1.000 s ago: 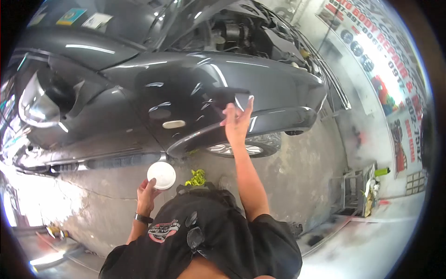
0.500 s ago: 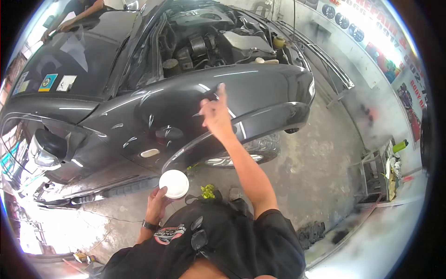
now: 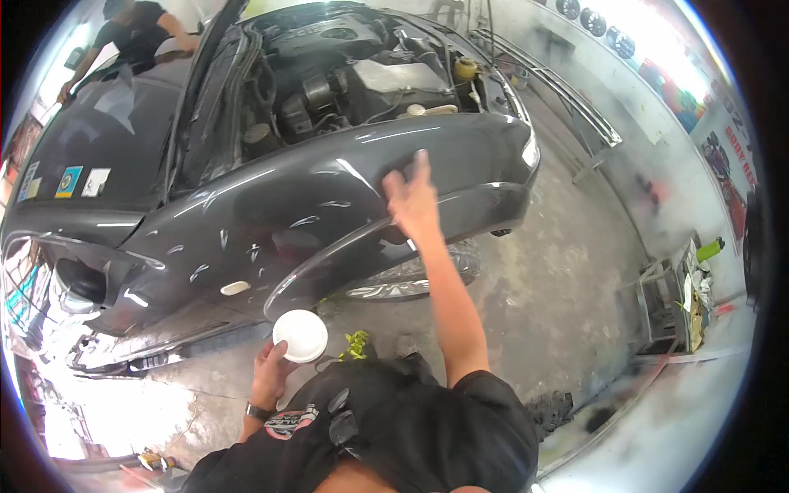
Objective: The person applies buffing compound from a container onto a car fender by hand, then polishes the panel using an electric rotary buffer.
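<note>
My left hand [image 3: 269, 371] grips a round white tub or lid [image 3: 301, 335] by its edge, thumb on top, low in front of my body. Over the dark grey car fender [image 3: 345, 177], above the wheel arch, is my right hand [image 3: 413, 201]. One of its fingers stretches forward and the others are apart, slightly blurred; nothing shows in it. Whether the fingertips touch the paint I cannot tell. Several short whitish smears [image 3: 304, 221] mark the fender to the left of this hand.
The engine bay [image 3: 353, 82] lies uncovered beyond the fender. Another person [image 3: 136, 37] leans by the windshield. Below the arch is the wheel [image 3: 411, 283]. A metal rack [image 3: 657, 300] stands at right by the wall, and long metal rails [image 3: 567, 99] rest farther back.
My right hand has moved right along the fender, and more whitish smears show to its left. The view has shifted; the person by the windshield shows more. The left hand keeps its hold.
</note>
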Motion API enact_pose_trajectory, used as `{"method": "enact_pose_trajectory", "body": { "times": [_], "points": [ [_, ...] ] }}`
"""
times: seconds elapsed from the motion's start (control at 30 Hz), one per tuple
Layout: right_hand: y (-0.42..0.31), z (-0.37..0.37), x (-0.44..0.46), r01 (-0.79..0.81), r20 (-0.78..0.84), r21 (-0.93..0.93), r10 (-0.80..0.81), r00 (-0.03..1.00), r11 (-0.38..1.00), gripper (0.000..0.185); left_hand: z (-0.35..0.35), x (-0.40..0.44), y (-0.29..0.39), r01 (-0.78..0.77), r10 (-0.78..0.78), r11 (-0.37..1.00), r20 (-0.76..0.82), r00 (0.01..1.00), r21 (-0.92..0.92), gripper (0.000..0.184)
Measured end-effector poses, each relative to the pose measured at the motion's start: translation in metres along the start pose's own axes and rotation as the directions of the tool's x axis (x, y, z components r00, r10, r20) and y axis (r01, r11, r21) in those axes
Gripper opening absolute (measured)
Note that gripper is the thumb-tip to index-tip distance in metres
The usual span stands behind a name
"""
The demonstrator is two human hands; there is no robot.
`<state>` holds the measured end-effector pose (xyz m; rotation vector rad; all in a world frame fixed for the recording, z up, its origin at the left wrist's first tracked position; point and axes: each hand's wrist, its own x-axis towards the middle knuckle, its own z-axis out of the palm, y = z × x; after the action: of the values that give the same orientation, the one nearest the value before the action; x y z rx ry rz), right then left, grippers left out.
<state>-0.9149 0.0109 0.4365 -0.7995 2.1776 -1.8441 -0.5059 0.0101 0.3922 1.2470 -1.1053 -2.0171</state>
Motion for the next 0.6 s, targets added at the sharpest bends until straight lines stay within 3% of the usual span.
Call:
{"method": "enact_pose_trajectory", "body": {
  "times": [0.07, 0.1, 0.2, 0.27, 0.33, 0.4, 0.47, 0.53, 0.6],
  "points": [
    [0.0, -0.011, -0.03, 0.206, 0.383, -0.026, -0.181, 0.906, 0.978, 0.088, 0.004, 0.002, 0.0, 0.007, -0.007, 1.0, -0.013, 1.0, 0.029, 0.05],
    [0.003, -0.017, -0.032, 0.199, 0.486, -0.016, -0.166, 0.858, 0.98, 0.092, 0.005, 0.004, 0.0, 0.006, -0.006, 0.999, -0.015, 1.0, 0.043, 0.05],
    [0.016, -0.031, -0.018, -0.141, 0.127, 0.258, 0.111, 0.986, 0.956, 0.088, 0.012, 0.007, 0.0, 0.018, -0.017, 0.998, -0.013, 1.0, 0.057, 0.05],
    [0.015, -0.039, -0.024, -0.109, 0.271, 0.279, 0.031, 0.962, 0.954, 0.085, 0.023, 0.01, 0.003, 0.016, -0.016, 0.998, 0.003, 1.0, 0.06, 0.049],
    [0.02, -0.052, -0.012, -0.207, 0.444, 0.359, 0.029, 0.895, 0.91, 0.083, 0.031, 0.01, 0.006, 0.012, -0.014, 0.998, 0.018, 1.0, 0.067, 0.048],
    [0.034, -0.082, 0.021, -0.125, 0.158, 0.468, 0.057, 0.986, 0.875, 0.081, 0.037, 0.011, 0.006, 0.014, -0.015, 0.998, 0.017, 1.0, 0.069, 0.047],
    [0.061, -0.109, 0.059, -0.171, -0.065, 0.471, 0.227, 0.972, 0.866, 0.076, 0.039, 0.009, 0.005, 0.012, -0.014, 0.998, 0.028, 1.0, 0.057, 0.047],
    [0.072, -0.117, 0.062, -0.225, 0.017, 0.325, 0.233, 0.972, 0.919, 0.072, 0.043, 0.01, 0.007, -0.003, 0.0, 0.999, 0.064, 0.998, 0.037, 0.047],
    [0.08, -0.13, 0.077, -0.205, 0.073, 0.44, 0.193, 0.979, 0.874, 0.072, 0.052, 0.008, 0.011, -0.013, 0.01, 0.999, 0.058, 0.998, 0.052, 0.047]
  ]
}}
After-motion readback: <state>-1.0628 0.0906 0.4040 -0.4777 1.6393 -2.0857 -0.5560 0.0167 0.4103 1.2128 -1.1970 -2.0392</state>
